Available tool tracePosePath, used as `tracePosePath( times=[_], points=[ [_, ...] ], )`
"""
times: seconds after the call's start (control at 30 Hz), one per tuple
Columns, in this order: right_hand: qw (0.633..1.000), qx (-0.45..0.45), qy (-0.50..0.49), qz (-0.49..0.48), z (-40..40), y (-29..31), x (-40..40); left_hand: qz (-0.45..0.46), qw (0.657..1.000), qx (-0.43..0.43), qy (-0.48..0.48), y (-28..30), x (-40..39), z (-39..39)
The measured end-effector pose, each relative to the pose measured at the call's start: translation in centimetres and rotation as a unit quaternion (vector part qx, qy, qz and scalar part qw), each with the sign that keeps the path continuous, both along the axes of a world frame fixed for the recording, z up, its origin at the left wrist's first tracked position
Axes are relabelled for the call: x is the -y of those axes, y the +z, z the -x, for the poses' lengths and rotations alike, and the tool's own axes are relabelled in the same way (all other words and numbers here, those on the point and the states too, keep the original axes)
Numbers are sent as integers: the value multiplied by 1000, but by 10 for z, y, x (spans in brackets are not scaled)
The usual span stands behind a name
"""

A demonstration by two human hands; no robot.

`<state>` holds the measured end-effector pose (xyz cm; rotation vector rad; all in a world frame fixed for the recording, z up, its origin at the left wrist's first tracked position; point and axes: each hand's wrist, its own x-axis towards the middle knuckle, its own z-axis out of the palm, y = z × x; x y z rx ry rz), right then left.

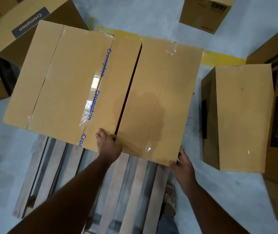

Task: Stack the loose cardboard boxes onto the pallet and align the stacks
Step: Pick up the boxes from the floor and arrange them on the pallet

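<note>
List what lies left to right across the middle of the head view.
Taped box with blue lettering → dark gap → plain box held by both hands → bare floor strip → box standing on the floor

The boxes are matt tan cardboard, their seams sealed with glossy clear plastic tape that catches the light and bears blue lettering. The pallet is bare wood in pale, worn slats with a dull, rough-looking grain. The floor looks like smooth grey concrete, crossed by a scuffed yellow painted line.
</note>
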<state>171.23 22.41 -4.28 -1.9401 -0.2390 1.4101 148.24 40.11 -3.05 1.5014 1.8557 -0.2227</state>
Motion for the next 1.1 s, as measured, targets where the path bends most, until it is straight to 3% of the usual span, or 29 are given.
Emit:
tracePosePath(
  times=[0.47, 0.67, 0.83, 1.1],
  points=[
    [998, 42, 49, -1, 11, 6, 15, -15, 996, 23, -80, -1, 13, 22],
    [994, 80, 74, 4, 10, 9, 21, 41, 992, -44, -108, 5, 9, 14],
    [992, 87, 89, 6, 18, 5, 17, -10, 988, -14, -156, 3, 19, 25],
    [977, 163, 133, 44, 27, -1, 14, 22, 964, -115, -238, 2, 22, 20]
  ],
)
